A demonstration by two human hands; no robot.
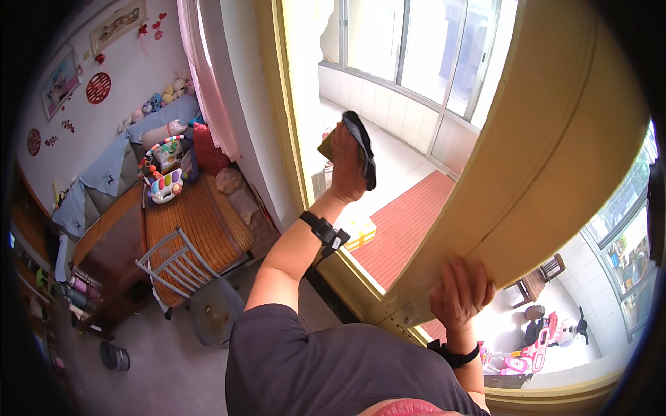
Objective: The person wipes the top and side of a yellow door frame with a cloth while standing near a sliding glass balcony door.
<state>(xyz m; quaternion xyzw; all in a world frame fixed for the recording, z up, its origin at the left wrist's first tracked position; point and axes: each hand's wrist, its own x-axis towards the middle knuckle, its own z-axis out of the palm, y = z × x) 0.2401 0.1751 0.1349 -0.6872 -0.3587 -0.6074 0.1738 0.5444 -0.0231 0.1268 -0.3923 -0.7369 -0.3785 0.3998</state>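
My left hand (347,156) is raised in front of the bright opening and grips a folded dark cloth (361,145). A small yellowish-green piece (326,146) shows on the other side of the hand; whether it belongs to the cloth I cannot tell. Lower and to the right, my right hand (460,294) lies with spread fingers against a wide yellow-painted panel (525,156) of the frame. Nothing shows in that hand, though its palm is hidden. Both wrists wear black straps, and the left one carries a small device (333,236).
Beyond the yellow frame (294,119) lies a tiled balcony with a red slatted mat (411,229) and a yellow-and-white box (361,234). A pink toy scooter (536,348) stands at right. Behind my left arm are a metal chair (213,307), a sofa (208,208) and a black bin (114,356).
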